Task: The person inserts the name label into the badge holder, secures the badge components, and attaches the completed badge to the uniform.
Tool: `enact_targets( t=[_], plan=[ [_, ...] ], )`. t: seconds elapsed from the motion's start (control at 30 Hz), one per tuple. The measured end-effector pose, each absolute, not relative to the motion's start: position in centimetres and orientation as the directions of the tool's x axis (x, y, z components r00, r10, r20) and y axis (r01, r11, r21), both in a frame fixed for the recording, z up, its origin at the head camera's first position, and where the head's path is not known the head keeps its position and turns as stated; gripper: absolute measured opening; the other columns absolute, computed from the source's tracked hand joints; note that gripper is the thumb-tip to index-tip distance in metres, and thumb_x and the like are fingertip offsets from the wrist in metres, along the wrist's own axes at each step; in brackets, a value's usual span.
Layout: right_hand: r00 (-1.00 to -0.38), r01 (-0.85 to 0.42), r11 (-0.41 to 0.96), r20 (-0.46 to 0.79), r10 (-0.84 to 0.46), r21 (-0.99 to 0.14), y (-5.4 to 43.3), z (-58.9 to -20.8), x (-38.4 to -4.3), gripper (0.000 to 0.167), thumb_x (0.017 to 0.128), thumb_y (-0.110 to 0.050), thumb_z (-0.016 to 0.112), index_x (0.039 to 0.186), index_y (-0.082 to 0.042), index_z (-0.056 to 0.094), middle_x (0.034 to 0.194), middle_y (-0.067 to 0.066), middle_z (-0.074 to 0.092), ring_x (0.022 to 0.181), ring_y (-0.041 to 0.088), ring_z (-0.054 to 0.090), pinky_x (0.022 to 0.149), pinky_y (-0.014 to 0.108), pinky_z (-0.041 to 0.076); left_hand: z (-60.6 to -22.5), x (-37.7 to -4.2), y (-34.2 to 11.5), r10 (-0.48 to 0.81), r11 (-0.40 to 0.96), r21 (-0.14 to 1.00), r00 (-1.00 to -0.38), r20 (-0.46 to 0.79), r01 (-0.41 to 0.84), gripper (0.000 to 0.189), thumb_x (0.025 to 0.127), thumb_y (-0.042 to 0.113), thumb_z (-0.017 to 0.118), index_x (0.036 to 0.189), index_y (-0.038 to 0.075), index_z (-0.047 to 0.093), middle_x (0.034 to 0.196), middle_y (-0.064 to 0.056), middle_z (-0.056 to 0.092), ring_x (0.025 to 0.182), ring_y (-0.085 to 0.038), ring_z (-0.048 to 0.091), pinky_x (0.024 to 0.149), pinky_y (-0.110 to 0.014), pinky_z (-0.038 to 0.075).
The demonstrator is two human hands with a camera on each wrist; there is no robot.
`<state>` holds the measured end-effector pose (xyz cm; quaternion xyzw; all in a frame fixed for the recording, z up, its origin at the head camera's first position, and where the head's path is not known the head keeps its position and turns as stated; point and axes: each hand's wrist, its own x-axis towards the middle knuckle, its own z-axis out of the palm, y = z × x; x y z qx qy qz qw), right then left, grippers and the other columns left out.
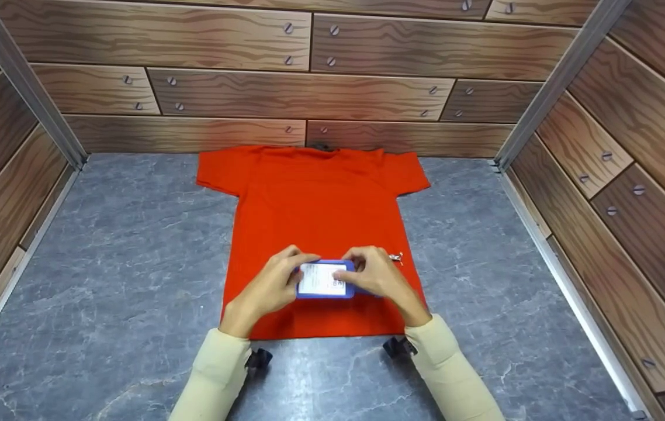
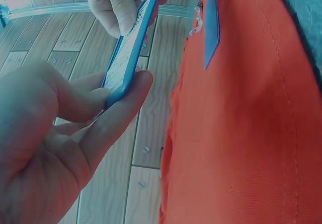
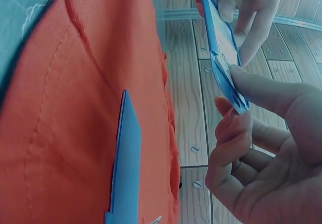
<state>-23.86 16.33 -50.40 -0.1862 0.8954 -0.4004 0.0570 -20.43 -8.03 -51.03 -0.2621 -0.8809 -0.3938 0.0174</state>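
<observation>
A blue badge holder (image 1: 325,296) with a white printed card (image 1: 316,279) in it is held level over the lower part of an orange-red T-shirt (image 1: 315,210). My left hand (image 1: 274,278) pinches the holder's left end between thumb and fingers. At the other end, my right hand (image 1: 376,272) grips it, its thumb lying on the card's printed face. A flat blue strip (image 3: 128,158) shows close over the shirt in the right wrist view. Near it is a small metal clip (image 1: 395,257), just beyond the right hand in the head view.
The T-shirt lies spread out, sleeves outward, on a grey marbled table (image 1: 139,263). Wood-patterned panels (image 1: 221,41) stand at the back and both sides, with metal rails (image 1: 543,88) at the corners. A small dark thing (image 1: 321,146) is at the shirt's collar.
</observation>
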Motion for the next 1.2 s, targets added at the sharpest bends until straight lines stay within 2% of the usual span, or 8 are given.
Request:
enact_targets(
  t=[0.23, 0.5, 0.8, 1.03, 1.2],
  plan=[
    [-0.932, -0.277, 0.636, 0.042, -0.359, -0.72, 16.2, -50.4, -23.7, 0.021, 0.083, -0.024, 0.087, 0.093, -0.009, 0.077, 0.075, -0.001, 0.061, 0.067, 0.012, 0.05, 0.06, 0.021, 0.04, -51.1, -20.5, -8.0, 0.454, 0.554, 0.676, -0.857, 0.244, 0.486, 0.037, 0.099, 0.001, 0.062, 0.135, 0.006, 0.067, 0.113, -0.008, 0.064, 0.097, -0.018, 0.06, 0.088, -0.032, 0.056],
    [-0.931, -0.269, 0.632, 0.028, -0.365, -0.726, 16.2, -50.3, -23.7, 0.019, 0.086, -0.023, 0.085, 0.097, -0.009, 0.078, 0.077, -0.001, 0.061, 0.068, 0.011, 0.05, 0.061, 0.021, 0.04, -51.1, -20.5, -8.1, 0.455, 0.564, 0.663, -0.855, 0.248, 0.493, 0.037, 0.099, -0.001, 0.063, 0.135, 0.007, 0.067, 0.114, -0.008, 0.065, 0.098, -0.019, 0.061, 0.088, -0.034, 0.056],
    [-0.922, -0.275, 0.611, 0.023, -0.387, -0.743, 16.5, -50.1, -23.9, 0.019, 0.09, -0.02, 0.081, 0.102, -0.006, 0.077, 0.082, 0.004, 0.063, 0.071, 0.013, 0.053, 0.064, 0.021, 0.044, -51.0, -20.6, -8.2, 0.443, 0.567, 0.674, -0.865, 0.237, 0.474, 0.037, 0.099, 0.0, 0.063, 0.135, 0.007, 0.067, 0.115, -0.008, 0.065, 0.099, -0.019, 0.06, 0.09, -0.035, 0.056],
    [-0.924, -0.302, 0.579, 0.084, -0.373, -0.757, 17.4, -49.8, -24.2, 0.015, 0.09, -0.016, 0.08, 0.1, -0.005, 0.077, 0.083, 0.009, 0.07, 0.07, 0.012, 0.057, 0.064, 0.019, 0.048, -51.0, -20.7, -8.8, 0.405, 0.572, 0.686, -0.882, 0.24, 0.449, 0.039, 0.098, -0.001, 0.064, 0.136, 0.009, 0.067, 0.116, -0.008, 0.064, 0.101, -0.019, 0.059, 0.092, -0.036, 0.056],
    [-0.93, -0.308, 0.625, 0.087, -0.358, -0.717, 18.3, -49.9, -24.4, 0.014, 0.089, -0.013, 0.081, 0.1, -0.005, 0.077, 0.084, 0.009, 0.072, 0.071, 0.013, 0.059, 0.065, 0.021, 0.048, -51.1, -20.9, -9.3, 0.377, 0.58, 0.693, -0.895, 0.237, 0.428, 0.04, 0.098, -0.001, 0.064, 0.136, 0.01, 0.067, 0.116, -0.008, 0.065, 0.103, -0.02, 0.059, 0.093, -0.037, 0.057]
  ],
)
